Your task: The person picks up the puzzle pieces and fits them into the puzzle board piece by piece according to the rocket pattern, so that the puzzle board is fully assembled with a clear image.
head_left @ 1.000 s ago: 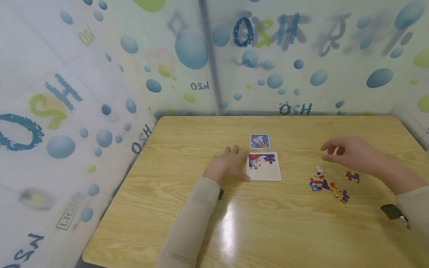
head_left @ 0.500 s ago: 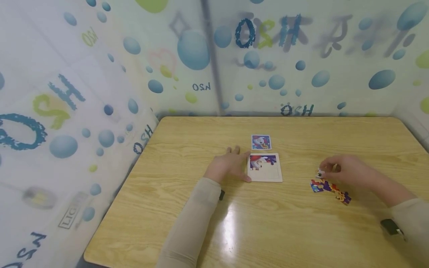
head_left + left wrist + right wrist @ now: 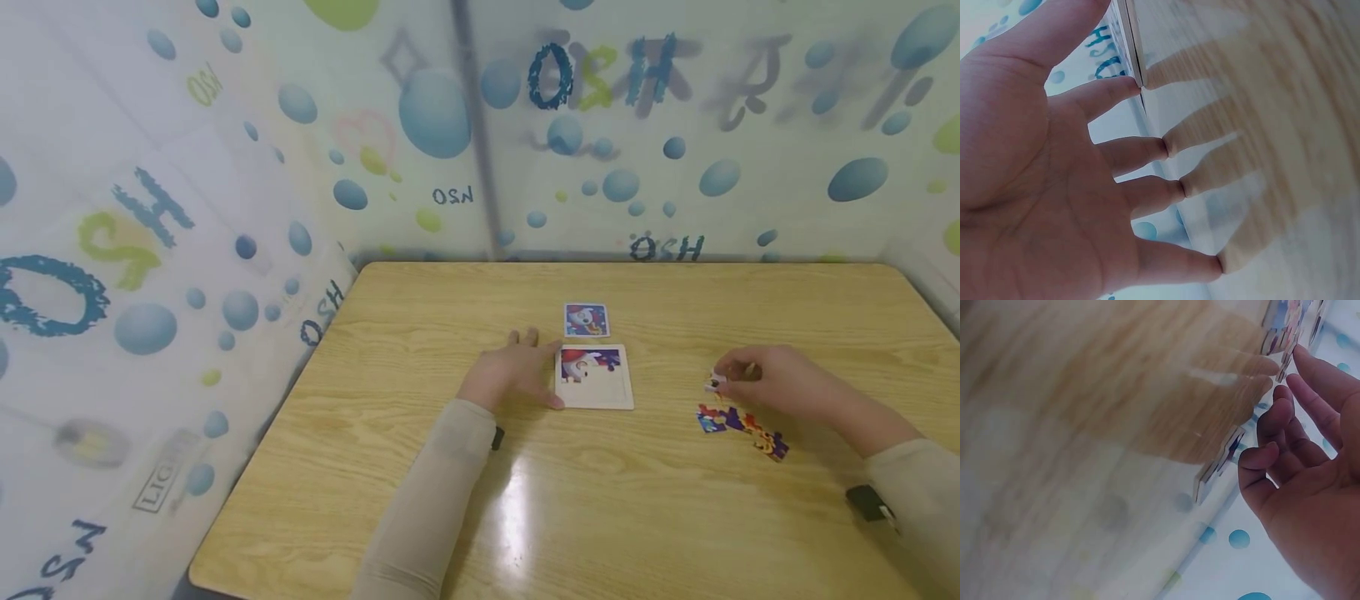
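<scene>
My left hand (image 3: 517,371) lies spread at the left edge of a square puzzle board (image 3: 611,396), its fingertips on the table in the left wrist view. Thumb and index finger touch the board's side. Joined pieces of a white animal in a red hat fill the board's upper part; the lower part is bare. To the right, my right hand (image 3: 783,379) pinches a whitish puzzle piece (image 3: 715,382) between thumb and index finger, close to the tabletop. The other fingers curl loosely in the right wrist view. Just nearer lie several loose puzzle pieces (image 3: 767,442), some overlapping.
A small picture card (image 3: 587,320) of the white animal lies just beyond the board. Another puzzle piece (image 3: 1217,464) sits under the right hand in the right wrist view. The wooden table (image 3: 420,308) meets a bubble-patterned wall (image 3: 570,208) behind and at the left.
My right hand has come down and slightly nearer, from above the pieces to pinching the whitish one, which has shifted slightly. My left hand stays at the board.
</scene>
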Motion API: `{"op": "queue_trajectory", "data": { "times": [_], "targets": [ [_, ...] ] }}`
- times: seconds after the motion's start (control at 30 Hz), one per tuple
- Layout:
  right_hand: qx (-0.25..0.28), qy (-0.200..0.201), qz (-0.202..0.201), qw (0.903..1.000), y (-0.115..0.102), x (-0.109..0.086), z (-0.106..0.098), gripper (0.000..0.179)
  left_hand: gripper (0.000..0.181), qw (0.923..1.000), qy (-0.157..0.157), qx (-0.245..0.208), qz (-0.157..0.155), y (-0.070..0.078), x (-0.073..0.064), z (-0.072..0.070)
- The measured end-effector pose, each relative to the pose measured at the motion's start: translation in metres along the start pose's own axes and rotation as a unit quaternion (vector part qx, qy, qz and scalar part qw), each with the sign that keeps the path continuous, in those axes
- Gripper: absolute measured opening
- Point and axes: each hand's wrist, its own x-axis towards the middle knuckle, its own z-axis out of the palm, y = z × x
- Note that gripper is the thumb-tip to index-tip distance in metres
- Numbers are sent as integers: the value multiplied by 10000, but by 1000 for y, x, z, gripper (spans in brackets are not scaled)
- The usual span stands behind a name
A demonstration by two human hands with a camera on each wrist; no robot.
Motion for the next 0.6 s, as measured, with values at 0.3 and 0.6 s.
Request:
{"op": "queue_trajectory", "data": {
  "times": [0.3,0.6],
  "targets": [
    [-114,86,-14,9999,1,4,-1,36,109,10000,-10,28,-52,1,-2,-1],
    [-352,28,-76,9993,-2,3,-3,63,110,10000,-18,35,-53,0,-1,0]
  ]
}}
